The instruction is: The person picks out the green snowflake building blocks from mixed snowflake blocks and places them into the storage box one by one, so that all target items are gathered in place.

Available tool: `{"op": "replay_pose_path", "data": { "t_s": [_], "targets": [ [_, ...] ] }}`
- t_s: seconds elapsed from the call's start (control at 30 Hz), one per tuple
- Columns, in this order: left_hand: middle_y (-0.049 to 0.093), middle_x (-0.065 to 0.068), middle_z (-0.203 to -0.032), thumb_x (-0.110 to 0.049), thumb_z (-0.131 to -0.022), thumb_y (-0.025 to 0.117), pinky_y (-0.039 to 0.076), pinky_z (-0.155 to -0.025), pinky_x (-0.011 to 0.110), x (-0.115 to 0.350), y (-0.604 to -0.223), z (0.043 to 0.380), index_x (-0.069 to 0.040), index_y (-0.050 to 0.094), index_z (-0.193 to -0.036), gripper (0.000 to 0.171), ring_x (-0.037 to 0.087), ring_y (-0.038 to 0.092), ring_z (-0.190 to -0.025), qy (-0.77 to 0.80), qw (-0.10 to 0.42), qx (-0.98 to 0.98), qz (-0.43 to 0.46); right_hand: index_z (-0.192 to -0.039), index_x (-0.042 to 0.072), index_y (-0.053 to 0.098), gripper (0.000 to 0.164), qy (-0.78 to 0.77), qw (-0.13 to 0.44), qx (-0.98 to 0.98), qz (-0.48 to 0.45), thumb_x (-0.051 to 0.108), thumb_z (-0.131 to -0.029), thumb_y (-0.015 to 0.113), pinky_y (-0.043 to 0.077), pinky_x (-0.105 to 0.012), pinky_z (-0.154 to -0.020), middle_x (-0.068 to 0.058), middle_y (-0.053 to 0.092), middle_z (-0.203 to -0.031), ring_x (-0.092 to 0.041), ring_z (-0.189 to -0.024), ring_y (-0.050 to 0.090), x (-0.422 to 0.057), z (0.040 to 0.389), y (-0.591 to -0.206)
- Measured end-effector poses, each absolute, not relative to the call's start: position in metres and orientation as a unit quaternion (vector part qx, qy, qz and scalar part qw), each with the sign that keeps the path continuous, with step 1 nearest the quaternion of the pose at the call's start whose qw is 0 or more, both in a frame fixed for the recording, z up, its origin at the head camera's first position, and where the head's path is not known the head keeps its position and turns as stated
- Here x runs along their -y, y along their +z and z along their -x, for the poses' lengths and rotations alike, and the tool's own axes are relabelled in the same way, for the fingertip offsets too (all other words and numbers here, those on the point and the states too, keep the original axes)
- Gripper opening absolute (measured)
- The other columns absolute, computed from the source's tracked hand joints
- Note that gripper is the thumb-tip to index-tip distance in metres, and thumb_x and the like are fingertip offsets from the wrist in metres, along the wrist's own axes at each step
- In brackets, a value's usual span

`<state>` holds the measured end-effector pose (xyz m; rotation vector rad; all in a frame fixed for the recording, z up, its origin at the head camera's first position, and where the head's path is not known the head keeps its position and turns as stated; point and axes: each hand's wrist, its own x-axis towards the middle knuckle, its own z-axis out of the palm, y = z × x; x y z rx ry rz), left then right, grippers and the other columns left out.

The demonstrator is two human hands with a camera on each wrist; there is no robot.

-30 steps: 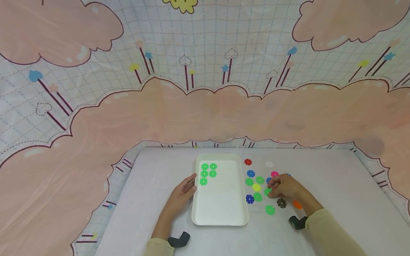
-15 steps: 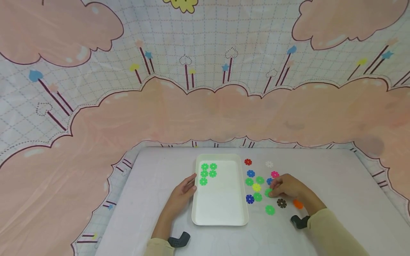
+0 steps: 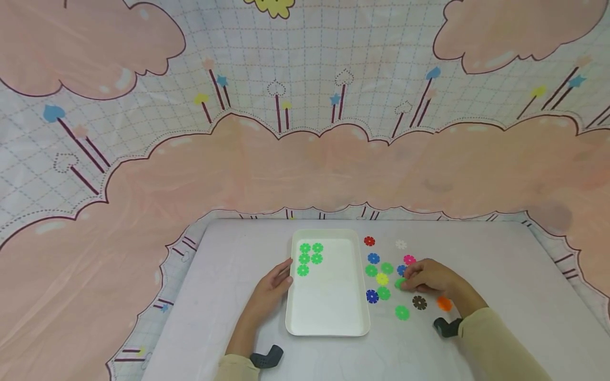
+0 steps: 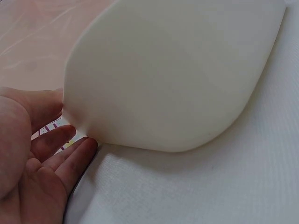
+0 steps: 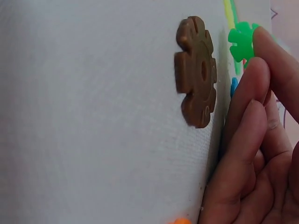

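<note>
My left hand (image 3: 269, 290) touches the left side of a white tray (image 3: 329, 309) with its thumb and fingertips, the fingers relaxed. Five or so is avoided here: several green flower-shaped plastic discs (image 3: 304, 259) lie in the tray's upper left. Right of the tray, my right hand (image 3: 430, 277) pinches another green flower-shaped disc (image 5: 242, 43) between thumb and index finger, close over the table. A brown disc (image 5: 196, 77) of the same notched shape lies beside that hand, near its palm side.
Loose discs surround my right hand: red (image 3: 369, 241), white (image 3: 401, 244), pink (image 3: 409, 259), yellow (image 3: 382, 279), dark blue (image 3: 372, 296), orange (image 3: 444, 303) and several green ones (image 3: 402, 313). A patterned cloth (image 3: 333, 169) hangs behind the white table (image 3: 214, 264).
My right hand has shifted slightly to the right, with its fingertips at the green disc throughout. The left hand and the tray have stayed in place.
</note>
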<state>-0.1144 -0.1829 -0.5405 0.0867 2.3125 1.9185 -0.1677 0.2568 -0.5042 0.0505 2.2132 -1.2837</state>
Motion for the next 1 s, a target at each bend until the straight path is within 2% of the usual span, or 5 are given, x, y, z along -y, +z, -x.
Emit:
{"op": "replay_pose_path", "data": {
  "t_s": [0.17,0.4,0.63,0.8,1.0],
  "targets": [
    [0.049,0.009,-0.157,-0.020,-0.102,0.064,0.045,-0.116,0.042,0.183,-0.540,0.115,-0.022,0.050,-0.151,0.051,0.029,0.047,-0.146,0.635,0.071,-0.769,-0.029,-0.094,0.005,0.072,0.026,-0.501,0.296,-0.813,-0.028,0.022,-0.081,0.088,0.046,-0.019,-0.055,0.001,0.065,-0.074,-0.015,-0.067,0.058,-0.259,0.169,-0.504],
    [0.048,0.007,-0.158,-0.021,-0.103,0.063,0.046,-0.115,0.040,0.184,-0.539,0.117,-0.023,0.049,-0.152,0.051,0.028,0.047,-0.146,0.627,0.073,-0.775,-0.031,-0.102,0.004,0.071,0.030,-0.519,0.305,-0.796,-0.062,0.023,-0.084,0.086,0.053,-0.019,-0.061,-0.003,0.070,-0.081,-0.018,-0.073,0.066,-0.258,0.169,-0.500],
    [0.049,0.005,-0.157,-0.024,-0.102,0.064,0.046,-0.115,0.040,0.185,-0.539,0.118,-0.027,0.050,-0.151,0.050,0.025,0.048,-0.145,0.622,0.077,-0.778,-0.028,-0.097,0.004,0.072,0.031,-0.487,0.281,-0.825,-0.042,0.029,-0.084,0.085,0.039,-0.023,-0.055,-0.003,0.064,-0.078,-0.019,-0.069,0.058,-0.253,0.171,-0.496],
    [0.049,0.003,-0.157,-0.028,-0.102,0.064,0.045,-0.116,0.041,0.186,-0.540,0.117,-0.028,0.050,-0.151,0.051,0.024,0.048,-0.145,0.616,0.078,-0.783,-0.024,-0.096,0.005,0.073,0.031,-0.485,0.270,-0.831,-0.043,0.029,-0.084,0.086,0.040,-0.024,-0.057,-0.003,0.063,-0.073,-0.019,-0.068,0.056,-0.247,0.169,-0.493],
    [0.048,0.004,-0.158,-0.027,-0.102,0.064,0.045,-0.116,0.042,0.186,-0.541,0.117,-0.028,0.050,-0.151,0.051,0.025,0.048,-0.146,0.620,0.075,-0.781,-0.030,-0.099,0.006,0.073,0.030,-0.484,0.259,-0.835,-0.033,0.031,-0.088,0.082,0.040,-0.023,-0.055,-0.005,0.064,-0.073,-0.019,-0.070,0.054,-0.239,0.170,-0.489]
  ]
}}
